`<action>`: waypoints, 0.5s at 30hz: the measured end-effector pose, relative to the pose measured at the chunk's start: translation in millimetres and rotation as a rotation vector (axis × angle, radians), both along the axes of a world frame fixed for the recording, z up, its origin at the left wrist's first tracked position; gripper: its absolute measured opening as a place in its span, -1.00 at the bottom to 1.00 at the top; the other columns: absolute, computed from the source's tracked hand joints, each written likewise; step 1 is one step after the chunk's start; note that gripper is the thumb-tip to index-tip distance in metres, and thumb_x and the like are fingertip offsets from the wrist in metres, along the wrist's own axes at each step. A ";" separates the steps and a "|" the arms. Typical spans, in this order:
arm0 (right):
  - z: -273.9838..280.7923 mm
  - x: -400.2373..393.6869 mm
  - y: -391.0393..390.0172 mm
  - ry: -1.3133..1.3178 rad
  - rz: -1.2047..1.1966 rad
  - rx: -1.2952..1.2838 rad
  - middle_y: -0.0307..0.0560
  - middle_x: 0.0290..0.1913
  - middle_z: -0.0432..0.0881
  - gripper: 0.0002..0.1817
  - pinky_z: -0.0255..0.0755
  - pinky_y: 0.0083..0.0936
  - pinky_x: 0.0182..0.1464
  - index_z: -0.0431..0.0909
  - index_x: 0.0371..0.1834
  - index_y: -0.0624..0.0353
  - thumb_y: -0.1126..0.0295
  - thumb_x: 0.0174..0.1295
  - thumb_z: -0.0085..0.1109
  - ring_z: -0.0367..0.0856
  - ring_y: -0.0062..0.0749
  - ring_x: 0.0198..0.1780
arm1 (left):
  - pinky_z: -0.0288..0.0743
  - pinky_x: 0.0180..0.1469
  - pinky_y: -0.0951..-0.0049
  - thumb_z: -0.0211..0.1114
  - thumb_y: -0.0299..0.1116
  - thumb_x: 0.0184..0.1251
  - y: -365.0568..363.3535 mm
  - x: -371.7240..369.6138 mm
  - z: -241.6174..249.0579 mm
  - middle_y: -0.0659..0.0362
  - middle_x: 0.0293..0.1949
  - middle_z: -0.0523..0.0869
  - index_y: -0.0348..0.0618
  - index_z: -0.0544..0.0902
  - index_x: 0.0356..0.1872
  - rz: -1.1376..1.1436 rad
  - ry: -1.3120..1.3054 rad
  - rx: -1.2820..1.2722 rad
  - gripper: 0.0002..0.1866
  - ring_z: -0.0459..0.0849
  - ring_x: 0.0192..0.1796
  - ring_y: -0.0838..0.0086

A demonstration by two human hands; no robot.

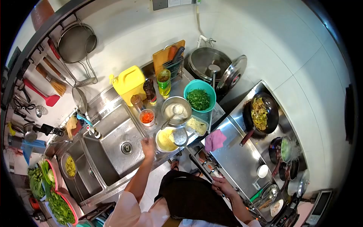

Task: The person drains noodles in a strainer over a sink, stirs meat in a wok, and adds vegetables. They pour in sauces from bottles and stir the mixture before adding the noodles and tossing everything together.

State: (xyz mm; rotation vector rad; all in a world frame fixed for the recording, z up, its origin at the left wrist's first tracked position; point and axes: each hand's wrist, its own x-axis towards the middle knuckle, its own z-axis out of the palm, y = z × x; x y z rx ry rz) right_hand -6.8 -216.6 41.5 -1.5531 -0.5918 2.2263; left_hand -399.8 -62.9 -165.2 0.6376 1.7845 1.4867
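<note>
My right hand (pixel 224 187) is wrapped round the long dark handle of a ladle (pixel 180 136). The ladle's round metal head is over the right rim of a white bowl (pixel 159 148) containing something yellow, perhaps beaten egg. My left hand (pixel 148 146) is at the bowl's left side with its fingers curled; whether they grip the rim is hidden. Close behind the bowl stand a cup of chopped red pieces (pixel 146 117), a metal bowl of white paste (pixel 177 110) with a spoon, and a tub of pale chopped pieces (pixel 197 125).
A double sink (pixel 113 138) lies left. Behind are a yellow jug (pixel 129 84), bottles, and a turquoise bowl (pixel 199 95) of chopped greens. To the right, a wok (pixel 261 113) holds cooked food, beside a pink cloth (pixel 215 140), a white cup (pixel 262 171) and a steaming pot (pixel 281 149).
</note>
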 end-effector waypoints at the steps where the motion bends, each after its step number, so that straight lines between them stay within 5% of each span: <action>1: 3.0 4.8 -4.2 0.000 -0.007 0.000 -0.27 -0.60 0.36 -0.63 0.04 -0.67 -0.74 0.39 0.25 0.10 0.36 0.39 -0.04 0.18 -0.65 -0.76 | 0.36 -0.11 0.46 0.28 -0.18 0.29 21.0 -7.6 13.2 0.17 -0.24 0.46 -0.21 0.36 -0.12 0.023 -0.015 0.026 -0.62 0.42 -0.20 0.48; 4: 12.0 19.4 -18.8 0.202 -0.206 -0.033 -0.23 -0.62 0.32 -0.61 0.00 -0.69 -0.78 0.35 0.25 0.20 0.33 0.39 -0.04 0.15 -0.68 -0.75 | 0.47 -0.24 0.39 0.30 -0.16 0.26 75.3 -33.1 12.7 0.13 -0.26 0.51 -0.19 0.35 -0.12 0.082 0.001 0.047 -0.60 0.50 -0.27 0.45; 6: 20.0 33.6 -22.0 0.286 -0.278 -0.004 -0.24 -0.63 0.29 -0.58 -0.01 -0.70 -0.78 0.34 0.26 0.19 0.32 0.38 -0.02 0.14 -0.68 -0.76 | 0.57 -0.45 0.33 0.26 -0.24 0.24 105.9 -42.3 18.6 0.10 -0.37 0.56 -0.16 0.35 -0.13 0.089 -0.277 -0.183 -0.67 0.58 -0.42 0.39; 7: 25.3 45.1 -27.1 0.372 -0.331 0.023 -0.25 -0.64 0.27 -0.56 -0.01 -0.71 -0.78 0.32 0.28 0.19 0.31 0.37 0.00 0.13 -0.68 -0.76 | 0.60 -0.60 0.30 0.20 -0.37 0.20 109.7 -39.2 23.0 0.09 -0.48 0.57 -0.16 0.35 -0.15 0.052 -0.287 -0.040 -0.73 0.61 -0.55 0.35; 9: 22.6 71.9 -32.0 0.405 -0.446 0.127 -0.27 -0.64 0.23 -0.50 -0.03 -0.71 -0.79 0.28 0.32 0.18 0.26 0.35 0.03 0.09 -0.68 -0.77 | 0.61 -0.55 0.38 0.14 -0.47 0.19 110.9 -42.1 40.1 0.10 -0.46 0.60 -0.19 0.38 -0.01 -0.014 -0.501 -0.039 -0.67 0.65 -0.50 0.37; 10: 29.7 84.2 -29.0 0.320 -0.512 0.167 -0.28 -0.65 0.22 -0.51 -0.03 -0.70 -0.79 0.28 0.31 0.18 0.26 0.36 0.02 0.08 -0.68 -0.77 | 0.62 -0.54 0.38 0.11 -0.48 0.21 112.6 -52.5 23.6 0.09 -0.39 0.63 -0.23 0.37 0.05 -0.042 -0.490 0.012 -0.64 0.66 -0.49 0.36; 13: 29.5 126.7 -11.1 0.051 -0.669 0.405 -0.32 -0.68 0.23 -0.51 0.01 -0.68 -0.80 0.27 0.34 0.15 0.31 0.36 0.00 0.14 -0.65 -0.78 | 0.65 -0.50 0.36 0.31 -0.38 0.23 94.3 -52.3 51.4 0.01 -0.36 0.63 -0.22 0.32 -0.19 0.067 -0.426 0.021 -0.68 0.67 -0.49 0.32; 15: 33.9 149.4 14.9 -0.427 -0.674 0.515 -0.32 -0.69 0.31 -0.51 0.16 -0.65 -0.74 0.31 0.33 0.14 0.35 0.33 0.01 0.30 -0.63 -0.74 | 0.67 -0.46 0.35 0.24 -0.44 0.24 75.0 -47.0 77.5 0.05 -0.38 0.61 -0.16 0.32 -0.23 0.159 -0.312 0.016 -0.76 0.67 -0.47 0.33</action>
